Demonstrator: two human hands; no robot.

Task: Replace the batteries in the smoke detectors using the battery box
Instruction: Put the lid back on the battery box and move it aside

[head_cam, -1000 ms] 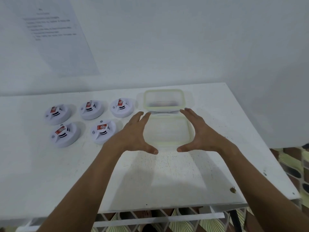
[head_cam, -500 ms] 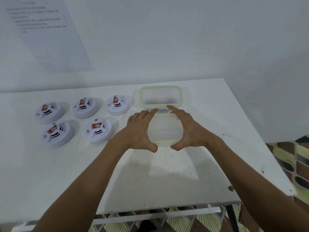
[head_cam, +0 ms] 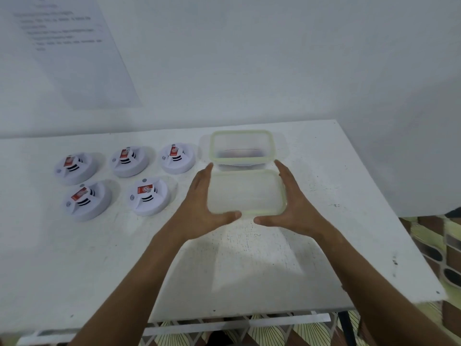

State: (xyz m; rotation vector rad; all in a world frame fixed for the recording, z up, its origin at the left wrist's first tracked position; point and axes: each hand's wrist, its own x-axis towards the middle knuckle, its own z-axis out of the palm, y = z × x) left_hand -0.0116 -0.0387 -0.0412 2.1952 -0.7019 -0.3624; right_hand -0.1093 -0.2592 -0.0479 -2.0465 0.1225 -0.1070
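While half a second ago they cupped closer, both hands — left hand (head_cam: 199, 203), right hand (head_cam: 296, 206) — now flank the lid (head_cam: 247, 193), fingers straight, gripping nothing; battery box (head_cam: 242, 148) sits open.

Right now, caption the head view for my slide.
Both hands flank the lid before the open box.

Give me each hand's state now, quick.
Left hand: open, straight fingers against the left edge of the clear lid.
Right hand: open, straight fingers against the lid's right edge.
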